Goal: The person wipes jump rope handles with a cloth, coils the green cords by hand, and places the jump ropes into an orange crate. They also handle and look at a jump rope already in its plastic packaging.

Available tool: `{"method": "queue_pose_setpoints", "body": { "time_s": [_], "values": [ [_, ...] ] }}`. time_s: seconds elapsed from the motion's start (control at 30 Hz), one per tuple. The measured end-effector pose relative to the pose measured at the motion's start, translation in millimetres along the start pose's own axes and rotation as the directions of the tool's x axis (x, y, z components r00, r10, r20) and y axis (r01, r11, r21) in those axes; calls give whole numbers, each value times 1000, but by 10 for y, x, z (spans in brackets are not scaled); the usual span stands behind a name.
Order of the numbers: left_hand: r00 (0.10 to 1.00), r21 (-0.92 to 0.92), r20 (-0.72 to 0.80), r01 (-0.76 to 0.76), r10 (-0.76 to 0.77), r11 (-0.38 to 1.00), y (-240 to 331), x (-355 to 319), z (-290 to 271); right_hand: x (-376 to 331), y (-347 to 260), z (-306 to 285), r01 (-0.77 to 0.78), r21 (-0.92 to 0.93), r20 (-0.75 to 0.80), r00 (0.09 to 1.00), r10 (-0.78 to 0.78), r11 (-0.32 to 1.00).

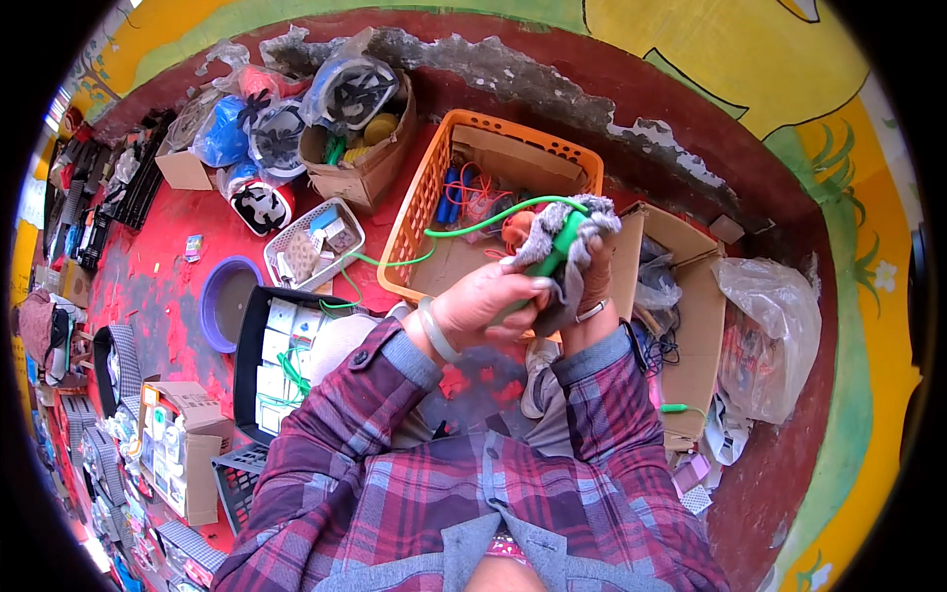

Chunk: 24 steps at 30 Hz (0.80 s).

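Currently clamping a green handle (564,240) ahead toward 1 o'clock in fingers of left hand (486,302), and grey cloth (543,237) around it in right hand (598,272). Could snag the green cord (496,218) on the orange basket (414,207), 12 o'clock, if tugged.

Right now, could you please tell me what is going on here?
Someone in a plaid shirt is handling a green handle. The left hand grips its lower part, while the right hand holds a grey cloth around it. A green cord arches over the orange basket in front.
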<state>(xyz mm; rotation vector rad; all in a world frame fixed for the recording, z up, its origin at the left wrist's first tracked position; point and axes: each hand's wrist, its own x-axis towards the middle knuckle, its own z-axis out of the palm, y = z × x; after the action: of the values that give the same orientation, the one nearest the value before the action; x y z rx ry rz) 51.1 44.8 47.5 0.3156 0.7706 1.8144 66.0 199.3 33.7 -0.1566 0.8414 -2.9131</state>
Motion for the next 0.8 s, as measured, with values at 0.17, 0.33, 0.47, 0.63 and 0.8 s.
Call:
{"method": "queue_pose_setpoints", "body": {
  "time_s": [0.17,0.33,0.47,0.63,0.8],
  "values": [
    [991,-179,106,95,-77,979,-200,4,-54,95,67,-46,92,-38,275,958,-78,995],
    [988,61,-154,-4,13,998,-62,14,41,17,25,199,11,-64,-160,987,-21,998],
    [808,975,-169,54,564,214,-167,140,-172,82,49,164,39,-212,-242,966,-91,976],
    [781,910,-298,406,549,-85,-314,223,-201,141,306,-69,72,-291,-537,813,-225,954],
    [811,943,-251,328,529,-55,-261,188,-165,132,244,-138,41,-188,-477,870,-128,981]
  ]
}}
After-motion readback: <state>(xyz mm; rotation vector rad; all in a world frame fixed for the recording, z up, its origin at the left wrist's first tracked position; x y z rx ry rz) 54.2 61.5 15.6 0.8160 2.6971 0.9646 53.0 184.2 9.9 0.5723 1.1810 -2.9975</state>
